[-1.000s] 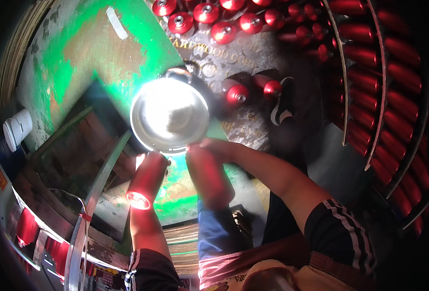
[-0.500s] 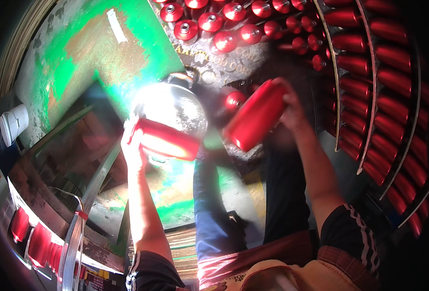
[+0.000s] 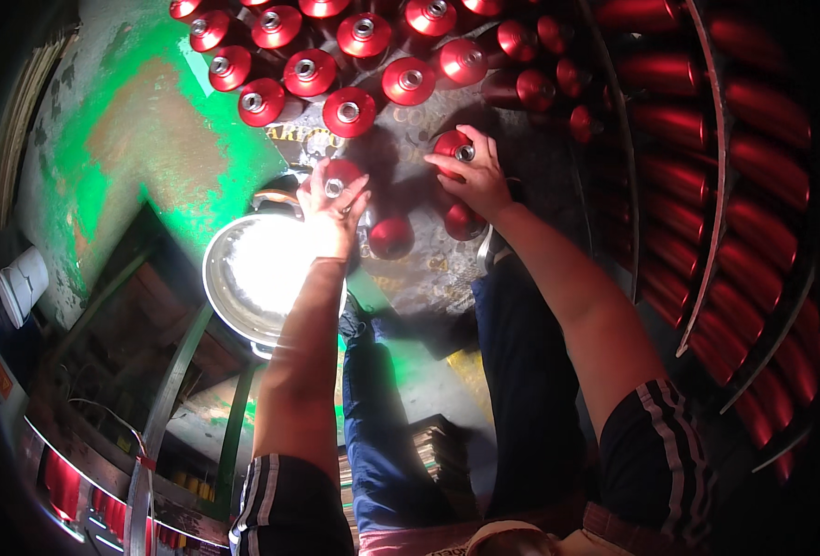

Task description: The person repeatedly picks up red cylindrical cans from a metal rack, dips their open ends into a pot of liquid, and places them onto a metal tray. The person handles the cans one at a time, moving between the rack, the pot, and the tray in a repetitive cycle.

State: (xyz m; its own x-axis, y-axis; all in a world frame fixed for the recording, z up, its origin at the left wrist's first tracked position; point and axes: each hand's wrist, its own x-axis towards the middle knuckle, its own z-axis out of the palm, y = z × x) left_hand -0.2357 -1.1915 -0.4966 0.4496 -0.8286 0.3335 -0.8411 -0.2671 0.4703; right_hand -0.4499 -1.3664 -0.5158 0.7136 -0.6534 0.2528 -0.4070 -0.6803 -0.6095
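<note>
A flattened brown cardboard sheet [image 3: 401,139] with dark printed lettering lies at upper centre of the frame, under the standing red cylinders. At the far left edge, low down, a small orange label [image 3: 0,375] sits on a dark surface. Near the bottom centre, a stack of flat printed sheets or cartons [image 3: 447,454] shows between the legs, too dim to tell apart.

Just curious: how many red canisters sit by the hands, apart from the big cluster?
4: left canister under the left hand, right canister under the right hand, two loose canisters nearer the legs. Hands may hide more.
</note>
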